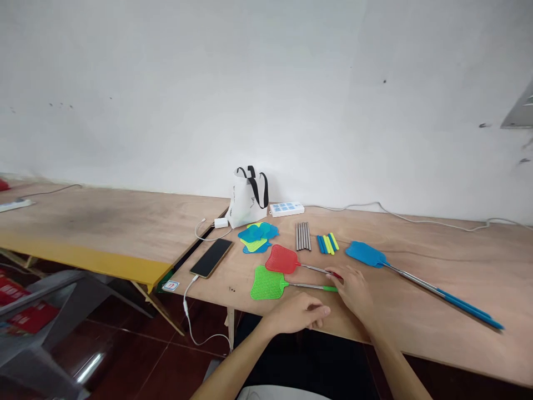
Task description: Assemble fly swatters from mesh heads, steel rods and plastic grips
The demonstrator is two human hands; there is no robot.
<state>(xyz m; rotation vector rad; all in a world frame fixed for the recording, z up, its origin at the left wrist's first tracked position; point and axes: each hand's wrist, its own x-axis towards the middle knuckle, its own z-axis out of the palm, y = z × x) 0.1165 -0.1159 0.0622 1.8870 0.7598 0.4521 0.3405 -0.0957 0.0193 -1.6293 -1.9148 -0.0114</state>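
My right hand (353, 289) is closed on the handle of a red fly swatter (283, 259), which lies with its head to the left. Just in front of it a green fly swatter (267, 283) rests on the table, its green grip end close to my right fingertips. My left hand (297, 313) hovers by the table's front edge below the green swatter, fingers loosely bent, with nothing visible in it. To the right lie blue fly swatters (366, 254), seemingly two stacked together, their handles pointing toward the right front.
Behind are loose blue and yellow swatter heads (255, 236), several metal rods (303, 236) and several blue and yellow grips (327, 243). A phone (212, 257) on a cable lies left. A white bag (245, 200) and power strip (287, 209) stand near the wall.
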